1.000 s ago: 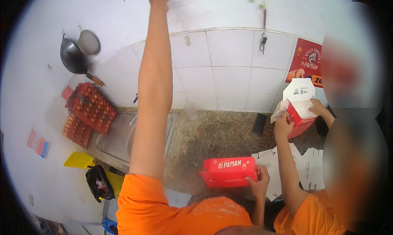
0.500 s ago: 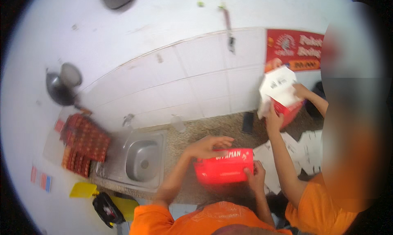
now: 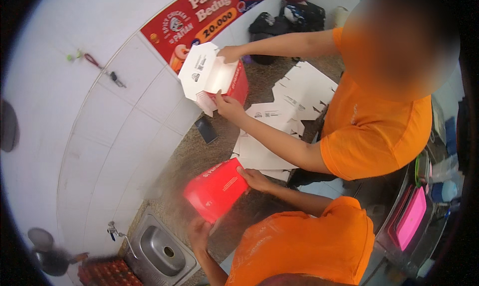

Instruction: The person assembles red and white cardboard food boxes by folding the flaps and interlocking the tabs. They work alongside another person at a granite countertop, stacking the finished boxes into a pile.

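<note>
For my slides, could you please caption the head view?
Right hand grips a red box; co-worker holds an open box.

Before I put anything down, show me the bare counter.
Bare counter shows between the phone and the nearer red box; a strip separates the co-worker's box from the white cardboard flats. It's crowded where those flats overlap.

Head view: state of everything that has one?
Red box: gripped by right hand; left hand at its lower end, contact unclear.
Co-worker's box: open, lid raised.
White cartons: flat, unfolded, overlapping.
Phone: lying flat, dark.
Red lanyard: hanging.
Tap: no flow visible.
</note>
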{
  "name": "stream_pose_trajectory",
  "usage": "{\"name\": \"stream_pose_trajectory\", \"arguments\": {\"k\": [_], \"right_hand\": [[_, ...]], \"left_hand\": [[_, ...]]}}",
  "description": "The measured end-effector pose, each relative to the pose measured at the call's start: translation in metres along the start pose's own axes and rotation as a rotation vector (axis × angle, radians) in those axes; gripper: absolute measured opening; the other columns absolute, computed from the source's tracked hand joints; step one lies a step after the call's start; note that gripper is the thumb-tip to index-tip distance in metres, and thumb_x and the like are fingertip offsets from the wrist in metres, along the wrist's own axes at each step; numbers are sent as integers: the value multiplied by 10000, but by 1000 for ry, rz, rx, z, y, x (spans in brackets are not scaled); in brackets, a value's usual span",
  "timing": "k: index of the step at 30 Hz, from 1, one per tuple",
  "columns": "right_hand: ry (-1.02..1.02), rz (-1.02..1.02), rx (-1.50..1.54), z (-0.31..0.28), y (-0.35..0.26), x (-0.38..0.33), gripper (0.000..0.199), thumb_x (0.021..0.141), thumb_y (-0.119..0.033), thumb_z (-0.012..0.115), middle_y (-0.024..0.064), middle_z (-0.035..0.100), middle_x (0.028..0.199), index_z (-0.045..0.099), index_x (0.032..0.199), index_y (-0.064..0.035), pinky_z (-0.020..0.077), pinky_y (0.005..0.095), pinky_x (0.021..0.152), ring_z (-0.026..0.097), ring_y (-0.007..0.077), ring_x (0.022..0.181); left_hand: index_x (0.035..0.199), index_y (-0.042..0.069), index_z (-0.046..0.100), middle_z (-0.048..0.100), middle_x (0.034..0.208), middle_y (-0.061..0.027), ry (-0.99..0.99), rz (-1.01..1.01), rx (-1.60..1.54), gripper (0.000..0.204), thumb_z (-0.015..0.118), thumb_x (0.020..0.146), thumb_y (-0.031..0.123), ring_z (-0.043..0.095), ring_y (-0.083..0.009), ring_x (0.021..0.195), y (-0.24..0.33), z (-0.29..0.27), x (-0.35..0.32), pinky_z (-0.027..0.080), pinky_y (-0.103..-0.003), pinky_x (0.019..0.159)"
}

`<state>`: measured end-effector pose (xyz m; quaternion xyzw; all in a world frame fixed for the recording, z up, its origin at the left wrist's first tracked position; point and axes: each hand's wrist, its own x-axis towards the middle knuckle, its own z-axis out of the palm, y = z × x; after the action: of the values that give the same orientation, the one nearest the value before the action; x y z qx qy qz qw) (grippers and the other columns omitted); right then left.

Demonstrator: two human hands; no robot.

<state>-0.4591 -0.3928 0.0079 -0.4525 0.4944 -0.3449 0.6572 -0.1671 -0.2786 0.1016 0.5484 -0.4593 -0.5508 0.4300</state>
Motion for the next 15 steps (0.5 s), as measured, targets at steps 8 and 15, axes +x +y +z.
{"name": "stream_pose_trajectory", "arguments": {"k": [8, 15], "right_hand": [[-143, 36, -284, -17, -1, -2, 556, 1053, -506, 496, 143, 720, 856, 674, 1197, 1, 609, 392, 675, 743, 262, 715], [-32, -581, -620, -7, -25, -15, 543, 1042, -499, 524, 169, 680, 1212, 626, 1309, -38, 503, 380, 993, 655, 299, 1140]], "left_hand": [[1294, -21, 608, 739, 1092, -109, 39, 317, 599, 433, 745, 900, 94, 700, -174, 995, 57, 58, -1, 535, -349, 902], [1319, 12, 602, 744, 1061, -86, -18, 270, 728, 481, 715, 852, 19, 703, -165, 958, 57, 73, -11, 544, -321, 856]]}}
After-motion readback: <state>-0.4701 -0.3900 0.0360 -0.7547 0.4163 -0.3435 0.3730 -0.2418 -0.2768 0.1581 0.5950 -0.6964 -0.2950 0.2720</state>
